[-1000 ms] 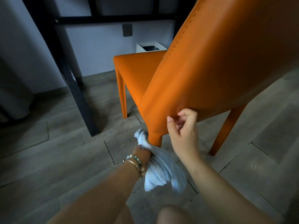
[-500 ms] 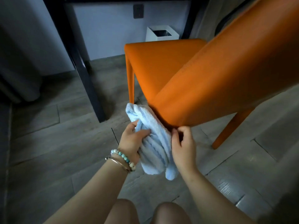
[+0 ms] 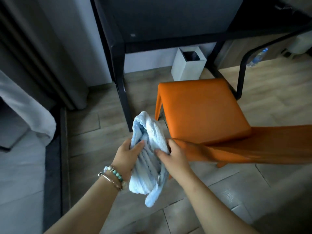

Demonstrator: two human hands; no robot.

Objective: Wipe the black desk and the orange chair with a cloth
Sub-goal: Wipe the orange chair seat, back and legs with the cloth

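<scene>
Cloth [image 3: 148, 159]: pale blue, bunched, now lifted clear of the orange chair [image 3: 202, 112], gripped by left hand [image 3: 125, 157] and right hand [image 3: 173, 157] together. Viewpoint risen; black tabletop [image 3: 168, 19] ahead. Judgement: refolding before another pass.

Fluffy ribbed cloth [image 3: 148, 159], smooth matt orange chair [image 3: 200, 108], matt black desk [image 3: 116, 48].

no legible txt, labels or nos.
</scene>
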